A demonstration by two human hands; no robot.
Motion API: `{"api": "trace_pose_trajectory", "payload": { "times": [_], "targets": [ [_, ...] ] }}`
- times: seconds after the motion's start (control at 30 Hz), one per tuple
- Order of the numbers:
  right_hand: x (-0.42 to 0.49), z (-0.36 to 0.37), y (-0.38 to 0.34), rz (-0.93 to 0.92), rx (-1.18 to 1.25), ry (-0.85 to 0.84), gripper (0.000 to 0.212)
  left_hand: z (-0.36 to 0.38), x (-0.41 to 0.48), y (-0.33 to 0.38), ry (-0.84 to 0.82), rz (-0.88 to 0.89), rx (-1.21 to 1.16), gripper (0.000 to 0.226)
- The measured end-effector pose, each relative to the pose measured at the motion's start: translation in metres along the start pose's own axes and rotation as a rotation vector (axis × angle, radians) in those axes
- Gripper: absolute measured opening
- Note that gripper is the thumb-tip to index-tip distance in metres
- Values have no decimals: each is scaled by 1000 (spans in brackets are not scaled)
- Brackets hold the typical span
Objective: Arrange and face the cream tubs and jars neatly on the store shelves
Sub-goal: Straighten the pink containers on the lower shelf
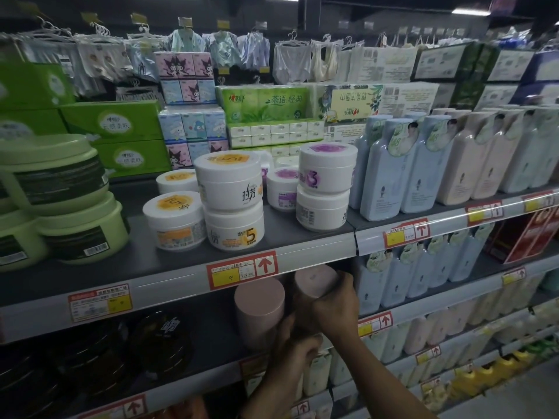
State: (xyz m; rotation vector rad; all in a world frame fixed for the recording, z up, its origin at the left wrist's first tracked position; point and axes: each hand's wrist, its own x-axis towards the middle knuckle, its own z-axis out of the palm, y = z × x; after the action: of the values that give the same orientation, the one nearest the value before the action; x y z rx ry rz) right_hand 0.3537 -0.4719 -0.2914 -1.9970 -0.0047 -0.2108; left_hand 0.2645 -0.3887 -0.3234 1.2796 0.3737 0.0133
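Right hand (334,309): I grip a tilted pink-lidded jar (314,281), lower centre of frame.
Left hand (299,353): curled beneath the second pink jar (259,300); I cannot tell its grip.
White cream tubs (231,192): stacked, centre.

Tissue packs (266,105) behind, pastel bottles (388,170) right (upright), garments (292,63) above.

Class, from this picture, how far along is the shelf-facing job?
Done: orange-lidded tubs and purple-lidded tubs stand stacked on the upper shelf. In hand: the right hand grips a pink jar at the shelf below. Left: the green tubs and some white ones show barcodes, not fronts.
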Motion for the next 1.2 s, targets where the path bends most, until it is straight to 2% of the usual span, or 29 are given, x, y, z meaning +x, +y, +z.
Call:
{"api": "trace_pose_trajectory", "payload": {
  "times": [0.23,0.57,1.1,1.2],
  "targets": [
    [-6,-4,-5,-29,82,26,102,3,-3,-1,61,-142,-232,32],
    [-27,-24,-17,-52,225,80,92,0,-3,3,-83,-227,-401,17],
    [-44,-38,-2,182,403,135,88,5,-17,15,-159,-301,-530,56],
    [-45,-38,0,256,480,144,97,5,-19,16,-169,-301,-536,57]
  ]
}}
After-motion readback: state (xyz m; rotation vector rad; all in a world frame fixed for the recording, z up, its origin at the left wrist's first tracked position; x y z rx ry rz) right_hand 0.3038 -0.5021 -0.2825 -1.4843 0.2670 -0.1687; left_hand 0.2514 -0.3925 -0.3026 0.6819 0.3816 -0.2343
